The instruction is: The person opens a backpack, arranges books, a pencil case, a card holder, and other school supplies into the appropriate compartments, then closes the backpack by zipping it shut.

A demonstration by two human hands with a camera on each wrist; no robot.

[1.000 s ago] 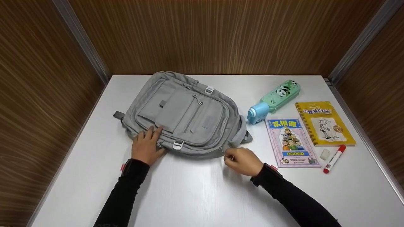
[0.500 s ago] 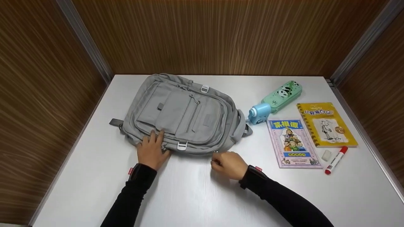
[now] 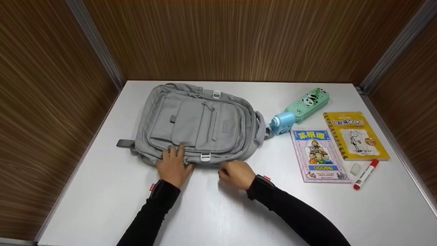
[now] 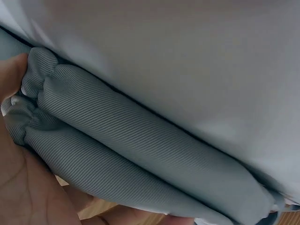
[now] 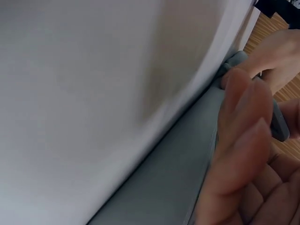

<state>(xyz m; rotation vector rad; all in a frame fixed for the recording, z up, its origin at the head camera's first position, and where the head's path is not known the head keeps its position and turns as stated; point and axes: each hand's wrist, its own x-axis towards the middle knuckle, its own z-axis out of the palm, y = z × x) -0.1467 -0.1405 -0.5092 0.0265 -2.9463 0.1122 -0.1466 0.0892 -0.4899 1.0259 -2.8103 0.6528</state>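
Observation:
A grey backpack (image 3: pixel 186 119) lies on the white table in the head view, its pocketed front facing up. My left hand (image 3: pixel 173 169) grips its near side, with fingers over the front and the thumb at the lower edge. Close up in the left wrist view, the thumb (image 4: pixel 11 77) presses at gathered grey cloth. My right hand (image 3: pixel 237 175) is curled at the near edge, right of a white buckle (image 3: pixel 205 156). It pinches the zipper pull along that edge; the pull is hidden by the fingers. The curled fingers (image 5: pixel 243 145) show beside the grey cloth in the right wrist view.
Right of the backpack stand a light blue bottle (image 3: pixel 283 123) and a green panda pencil case (image 3: pixel 309 102). A pink book (image 3: pixel 320 159), a yellow book (image 3: pixel 356 136), an eraser (image 3: pixel 355 169) and a red-capped marker (image 3: pixel 366 175) lie nearer. Wood-grain panels (image 3: pixel 239 41) enclose the table.
My right hand has slid left along the backpack's near edge, closer to my left hand. The backpack has turned slightly, and my left hand keeps its hold on the side.

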